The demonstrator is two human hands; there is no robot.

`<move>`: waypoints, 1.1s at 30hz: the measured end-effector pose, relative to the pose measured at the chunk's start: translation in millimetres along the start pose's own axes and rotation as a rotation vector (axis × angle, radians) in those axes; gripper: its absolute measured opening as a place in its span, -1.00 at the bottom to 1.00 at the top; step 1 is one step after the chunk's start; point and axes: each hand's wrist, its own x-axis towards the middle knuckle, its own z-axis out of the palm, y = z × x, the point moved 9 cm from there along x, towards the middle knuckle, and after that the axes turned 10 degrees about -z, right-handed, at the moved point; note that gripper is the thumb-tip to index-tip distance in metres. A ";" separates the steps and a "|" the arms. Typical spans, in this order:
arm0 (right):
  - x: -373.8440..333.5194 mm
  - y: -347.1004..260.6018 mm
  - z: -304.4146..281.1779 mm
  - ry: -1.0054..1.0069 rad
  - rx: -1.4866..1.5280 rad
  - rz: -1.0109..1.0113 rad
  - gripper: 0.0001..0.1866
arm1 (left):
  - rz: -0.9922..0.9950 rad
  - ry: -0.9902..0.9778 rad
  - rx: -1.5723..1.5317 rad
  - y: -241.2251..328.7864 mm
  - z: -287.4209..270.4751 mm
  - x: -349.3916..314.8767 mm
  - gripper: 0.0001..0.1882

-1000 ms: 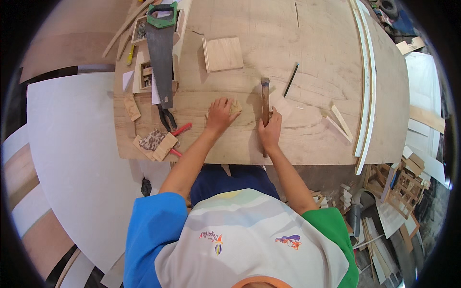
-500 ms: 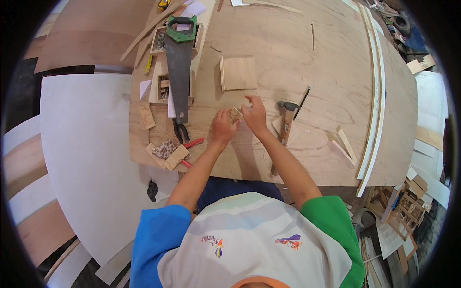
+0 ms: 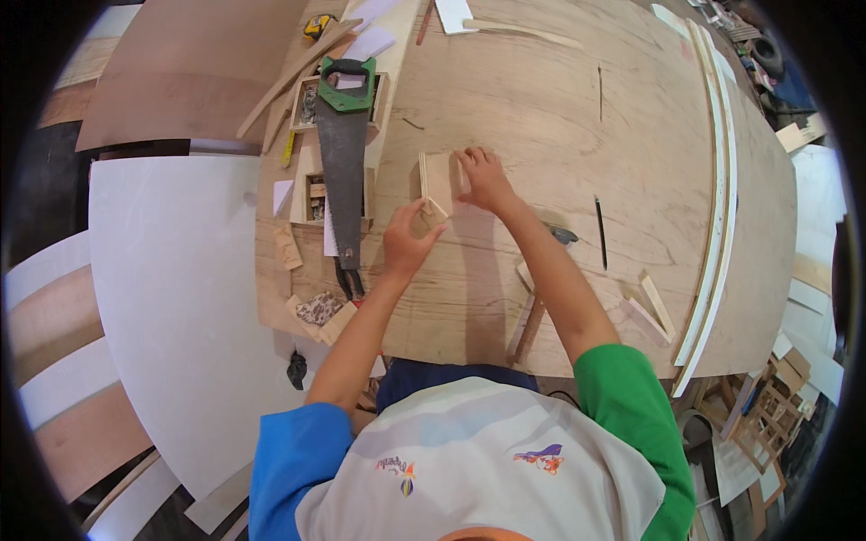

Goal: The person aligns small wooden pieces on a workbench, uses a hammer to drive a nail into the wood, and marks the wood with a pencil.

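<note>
My left hand (image 3: 410, 239) pinches a small pale wood piece (image 3: 437, 212) between thumb and fingertips. This piece sits against the near edge of a square plywood block (image 3: 438, 174), whose layered left side shows. My right hand (image 3: 488, 183) grips the block's right side, with fingers at the far corner and thumb closer to me, covering part of it. Under and beside my right forearm lies a hammer (image 3: 529, 332); its head shows to the right of the arm and the middle of its handle is hidden. Further right rests a dark pencil (image 3: 601, 233).
On the left, a green-handled saw (image 3: 341, 162) lies across wooden trays (image 3: 372, 185) of small parts. Black-jawed pliers (image 3: 347, 281) and wood offcuts (image 3: 336, 323) sit near my left forearm. Two sticks (image 3: 651, 311) and long white strips (image 3: 717, 198) are at the right. A tape measure (image 3: 317, 26) lies far left.
My right hand has moved forward onto the plywood block and gripped it. My left hand has brought the small wood piece to the block's near edge. The view has shifted slightly.
</note>
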 end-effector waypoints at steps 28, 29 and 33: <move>-97.4 -134.0 -15.4 0.374 0.565 0.098 -0.82 | -0.156 0.150 -0.004 -38.5 -54.8 -108.3 -0.39; -80.5 -147.3 -17.5 0.340 0.557 0.058 -0.83 | -0.174 0.211 -0.010 -43.1 -70.8 -107.9 -0.40; -14.7 -203.3 -20.0 0.234 0.502 -0.078 -0.86 | -0.332 0.351 -0.217 -75.2 -122.6 -106.8 -0.43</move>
